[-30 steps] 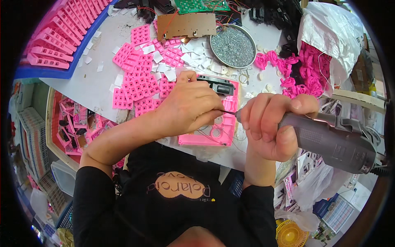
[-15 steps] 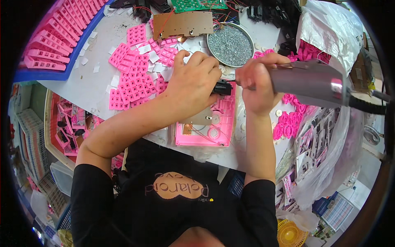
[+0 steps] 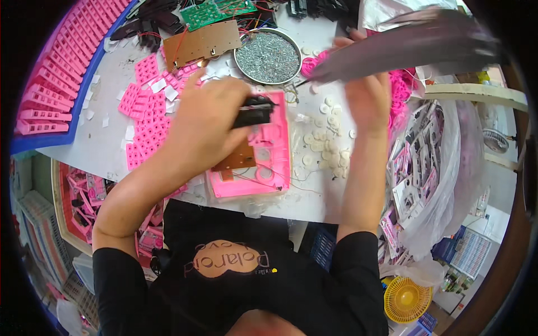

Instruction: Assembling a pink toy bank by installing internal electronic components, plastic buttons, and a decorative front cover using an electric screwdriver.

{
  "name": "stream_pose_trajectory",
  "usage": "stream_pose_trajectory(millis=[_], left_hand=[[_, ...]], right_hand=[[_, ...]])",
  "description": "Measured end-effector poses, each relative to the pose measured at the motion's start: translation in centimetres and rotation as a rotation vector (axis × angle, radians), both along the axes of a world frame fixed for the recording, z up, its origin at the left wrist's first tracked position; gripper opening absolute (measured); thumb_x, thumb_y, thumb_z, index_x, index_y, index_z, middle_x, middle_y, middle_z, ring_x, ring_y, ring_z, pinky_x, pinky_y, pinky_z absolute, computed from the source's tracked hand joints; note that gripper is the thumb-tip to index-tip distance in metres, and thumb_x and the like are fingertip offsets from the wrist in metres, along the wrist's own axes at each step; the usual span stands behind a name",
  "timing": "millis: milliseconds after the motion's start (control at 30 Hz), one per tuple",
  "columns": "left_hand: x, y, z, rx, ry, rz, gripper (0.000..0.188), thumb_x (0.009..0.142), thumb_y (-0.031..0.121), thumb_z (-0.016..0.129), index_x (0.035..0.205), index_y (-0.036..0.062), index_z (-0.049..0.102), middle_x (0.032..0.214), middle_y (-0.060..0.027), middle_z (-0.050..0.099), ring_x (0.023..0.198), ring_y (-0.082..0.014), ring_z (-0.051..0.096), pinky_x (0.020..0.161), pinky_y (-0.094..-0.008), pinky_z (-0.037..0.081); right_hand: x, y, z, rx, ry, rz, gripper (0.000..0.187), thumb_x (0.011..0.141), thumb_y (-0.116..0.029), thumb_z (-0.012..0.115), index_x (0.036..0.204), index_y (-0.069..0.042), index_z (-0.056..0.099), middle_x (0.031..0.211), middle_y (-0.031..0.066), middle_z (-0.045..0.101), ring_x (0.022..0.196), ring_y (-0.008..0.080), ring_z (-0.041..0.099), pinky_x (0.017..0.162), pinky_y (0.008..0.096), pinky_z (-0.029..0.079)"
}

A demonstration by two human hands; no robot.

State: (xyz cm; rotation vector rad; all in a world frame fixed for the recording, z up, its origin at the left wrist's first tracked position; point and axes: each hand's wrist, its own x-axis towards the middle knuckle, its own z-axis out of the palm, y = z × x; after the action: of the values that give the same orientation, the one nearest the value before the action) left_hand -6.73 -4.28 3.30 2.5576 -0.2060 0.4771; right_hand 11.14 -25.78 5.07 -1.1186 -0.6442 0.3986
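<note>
The left hand, blurred, grasps a black rectangular plastic module between thumb and fingers, at the far part of a shallow pink plastic casing; whether the module rests in the casing or is held just above it, I cannot tell. The casing lies on the white tabletop in front of the person, with a brown flat circuit board and thin wires in its near part, the board partly hidden by the hand. The right hand is clasped around a dark grey power screwdriver, also blurred, raised on the far right, its thin bit pointing left and near, apart from the casing. Just left of the bit stands a round metal dish filled with small silvery screws. Pink perforated keypad sheets lie heaped to the left of the casing, and small white round discs are scattered to its right. On the far side are a brown rectangular board and a green circuit board. At the far left, a blue plastic tray holds a row of upright pink plastic casings.
</note>
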Motion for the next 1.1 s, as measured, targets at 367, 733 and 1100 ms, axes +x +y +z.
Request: stream_pose_trajectory(millis=[367,733,1100], left_hand=[[-20.2,11.6,11.8,0.357,0.678,0.218,0.064,0.061,0.010,0.081,0.121,0.0016,0.059,0.116,-0.0185,0.061,0.116,-0.0406,0.056,0.105,-0.0456,0.042],[-11.4,5.4,5.1,0.093,0.512,-0.226,0.054,0.070,0.014,0.081,0.119,0.0024,0.062,0.119,-0.0168,0.062,0.106,-0.0369,0.060,0.094,-0.0447,0.048],[-4.9,-5.0,-1.5,-0.916,0.589,-0.200,0.056,0.088,0.021,0.074,0.132,-0.0003,0.049,0.097,-0.0111,0.064,0.084,-0.0253,0.065,0.075,-0.0374,0.052]], right_hand=[[2.4,-11.0,-6.2,-1.027,-1.216,-0.609,0.015,0.078,-0.002,0.071,0.092,-0.008,0.070,0.096,0.0069,0.068,0.094,0.0316,0.061,0.082,0.0417,0.051],[4.6,-8.8,-6.0,-1.439,-1.176,-0.280,0.012,0.082,-0.006,0.066,0.093,-0.004,0.070,0.093,0.0142,0.066,0.087,0.0362,0.065,0.077,0.0449,0.053],[-13.1,-1.1,0.9,-0.454,-0.177,0.042,0.016,0.089,0.002,0.069,0.105,0.004,0.069,0.087,0.0095,0.069,0.072,0.0135,0.067,0.064,0.0248,0.055]])
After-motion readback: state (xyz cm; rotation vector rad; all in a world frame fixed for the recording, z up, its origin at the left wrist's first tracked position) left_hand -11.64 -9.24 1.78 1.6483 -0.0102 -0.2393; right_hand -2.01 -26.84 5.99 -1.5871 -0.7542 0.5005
